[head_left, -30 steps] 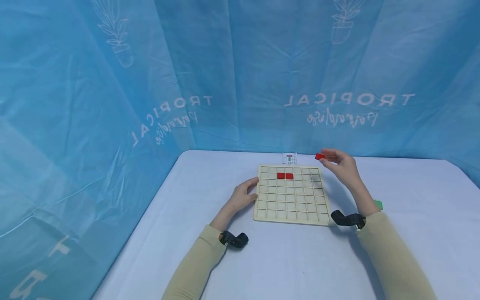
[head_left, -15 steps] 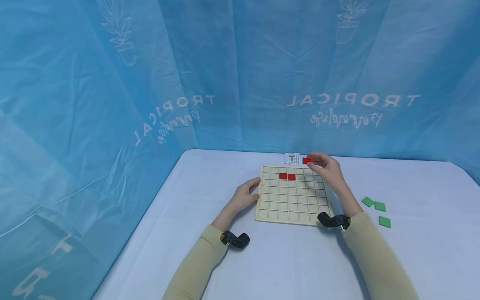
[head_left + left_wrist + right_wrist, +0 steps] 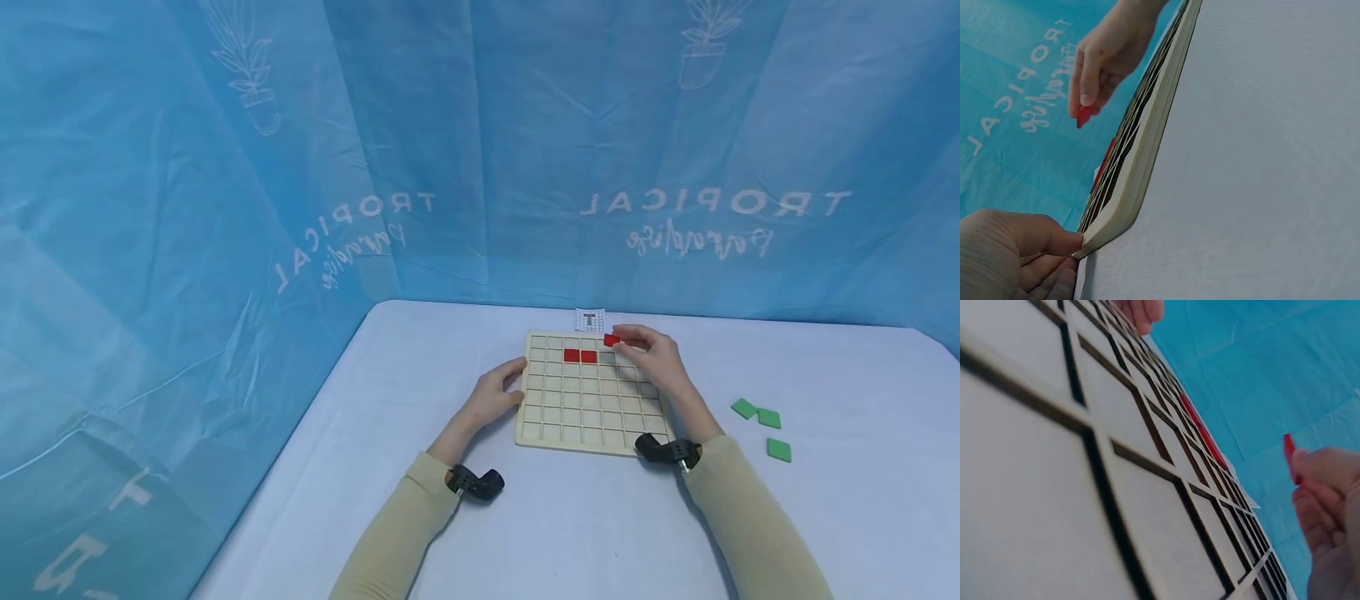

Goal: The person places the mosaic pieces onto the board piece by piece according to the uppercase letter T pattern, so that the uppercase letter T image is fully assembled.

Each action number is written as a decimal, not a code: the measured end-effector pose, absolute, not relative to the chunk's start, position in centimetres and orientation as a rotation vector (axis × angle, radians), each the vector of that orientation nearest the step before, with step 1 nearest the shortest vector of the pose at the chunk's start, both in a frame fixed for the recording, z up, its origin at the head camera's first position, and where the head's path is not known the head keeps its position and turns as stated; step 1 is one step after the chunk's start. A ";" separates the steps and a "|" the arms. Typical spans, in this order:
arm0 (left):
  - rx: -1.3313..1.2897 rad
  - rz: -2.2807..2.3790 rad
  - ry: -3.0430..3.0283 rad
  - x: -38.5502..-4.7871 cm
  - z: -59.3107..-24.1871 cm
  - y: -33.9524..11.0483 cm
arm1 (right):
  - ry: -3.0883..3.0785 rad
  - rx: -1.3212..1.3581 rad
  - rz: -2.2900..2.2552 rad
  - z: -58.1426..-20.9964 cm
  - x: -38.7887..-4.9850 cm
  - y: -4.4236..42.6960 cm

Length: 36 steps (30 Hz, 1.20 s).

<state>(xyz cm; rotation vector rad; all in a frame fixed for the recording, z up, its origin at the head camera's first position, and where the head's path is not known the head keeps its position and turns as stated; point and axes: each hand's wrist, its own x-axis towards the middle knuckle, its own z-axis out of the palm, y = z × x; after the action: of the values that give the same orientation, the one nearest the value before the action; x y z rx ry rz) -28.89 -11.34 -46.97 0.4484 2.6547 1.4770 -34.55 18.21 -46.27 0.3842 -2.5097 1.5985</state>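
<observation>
A pale wooden grid board (image 3: 592, 408) lies on the table, with two red tiles side by side in its second row from the far edge, one of them the left tile (image 3: 572, 356). My right hand (image 3: 654, 360) pinches a third red tile (image 3: 612, 340) between thumb and fingers, over the board's far part; the right wrist view shows this tile (image 3: 1291, 459) held above the grid. At the board's left edge rests my left hand (image 3: 491, 397), and in the left wrist view its thumb and fingers grip the board's rim (image 3: 1107, 234).
Beyond the far edge of the board lies a small printed grid card (image 3: 589, 320). Several green tiles, one of them nearest the front (image 3: 778, 450), lie on the table right of my right forearm. A blue curtain (image 3: 525, 167) hangs behind the table.
My right hand has moved left and then toward the board with the red tile. The green tiles have come into fuller view from behind the right arm. My left hand keeps its place at the board.
</observation>
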 end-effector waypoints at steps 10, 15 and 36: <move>0.436 1.464 2.667 -28.9 -47.0 -11.3 | -2.614 0.456 1.410 -47.0 -34.5 18.0; 0.450 1.461 2.669 -28.8 -46.9 -11.3 | -2.650 0.493 1.319 -47.4 -34.5 17.9; 0.455 1.444 2.683 -28.6 -46.8 -11.4 | -2.476 0.411 1.660 -44.7 -33.5 18.6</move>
<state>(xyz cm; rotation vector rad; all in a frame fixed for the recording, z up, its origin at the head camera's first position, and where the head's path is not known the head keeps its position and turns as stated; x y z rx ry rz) -28.65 -11.37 -46.80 0.4545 2.6830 1.4440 -33.55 18.60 -44.68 0.4110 -2.4764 1.6604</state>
